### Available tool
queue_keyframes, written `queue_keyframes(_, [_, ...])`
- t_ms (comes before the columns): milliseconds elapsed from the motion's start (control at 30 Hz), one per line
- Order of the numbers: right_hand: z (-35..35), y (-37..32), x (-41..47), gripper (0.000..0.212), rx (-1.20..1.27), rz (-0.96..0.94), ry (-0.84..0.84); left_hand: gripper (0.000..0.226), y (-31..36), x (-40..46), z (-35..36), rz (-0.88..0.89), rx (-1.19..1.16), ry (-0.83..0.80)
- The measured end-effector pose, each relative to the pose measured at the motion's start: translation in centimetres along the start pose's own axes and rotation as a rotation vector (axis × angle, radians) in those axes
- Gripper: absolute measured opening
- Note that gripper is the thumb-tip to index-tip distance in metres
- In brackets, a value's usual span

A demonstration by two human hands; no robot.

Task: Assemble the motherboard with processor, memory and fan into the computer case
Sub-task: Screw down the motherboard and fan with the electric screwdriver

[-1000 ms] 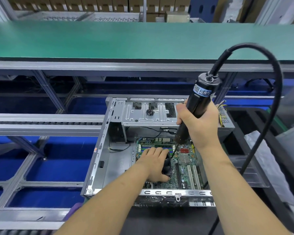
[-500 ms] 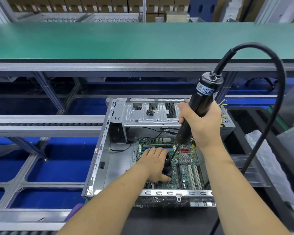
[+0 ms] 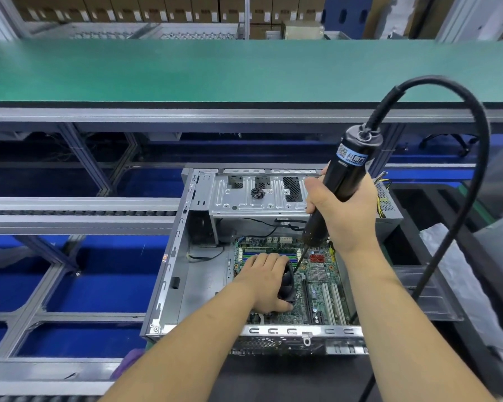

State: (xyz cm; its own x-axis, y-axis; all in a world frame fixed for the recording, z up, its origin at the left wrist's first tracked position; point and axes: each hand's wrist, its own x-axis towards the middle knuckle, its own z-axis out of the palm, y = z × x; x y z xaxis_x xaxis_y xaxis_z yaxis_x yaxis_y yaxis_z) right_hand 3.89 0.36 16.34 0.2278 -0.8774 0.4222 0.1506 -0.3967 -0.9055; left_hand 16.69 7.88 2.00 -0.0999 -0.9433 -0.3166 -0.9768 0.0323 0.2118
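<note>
- The motherboard lies flat inside the open computer case, in the right part of its floor — that is where I see the work going on.
- On the board sits a black fan, with the green and blue memory slots just beyond it and white expansion slots to its right.
- My left hand lies over the fan from the left, fingers curled round its top edge and thumb at its near corner, holding it down on the board.
- My right hand is wrapped in a full fist round the black body of an electric screwdriver, which tilts with its top leaning to the right.
- The thin bit runs down and to the left, and its tip meets the far right corner of the fan, just beside my left fingers.
- A thick black cable leaves the top of the screwdriver, arcs up and over to the right, then drops out past my right forearm.
- At the far side of the case a metal drive cage carries a small dark cluster of screws on its top plate.
- The case rests on a dark bench surface near me; a silver roller rail runs off to the left over blue flooring.
- Beyond — a long green conveyor belt crosses the whole view, with cardboard boxes stacked behind it.
</note>
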Motion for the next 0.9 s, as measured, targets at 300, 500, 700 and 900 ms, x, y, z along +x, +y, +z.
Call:
queue_keyframes(300, [-0.3,0.5,0.3,0.037,0.047,0.008,-0.008,0.104,0.0,0.0,-0.1,0.003,-0.018,0.000])
queue_keyframes(500, [-0.3,0.6,0.2,0.045,0.075,0.009,-0.022,0.104,0.0,0.0,0.0,0.007,-0.007,0.008])
queue_keyframes(700, [0.7,0.1,0.1,0.051,0.028,-0.005,-0.061,0.104,-0.1,0.0,0.2,0.001,-0.006,0.022])
queue_keyframes(900, [0.7,-0.4,-0.5,0.059,-0.015,-0.029,-0.013,0.105,-0.1,0.0,0.2,-0.003,-0.004,0.030])
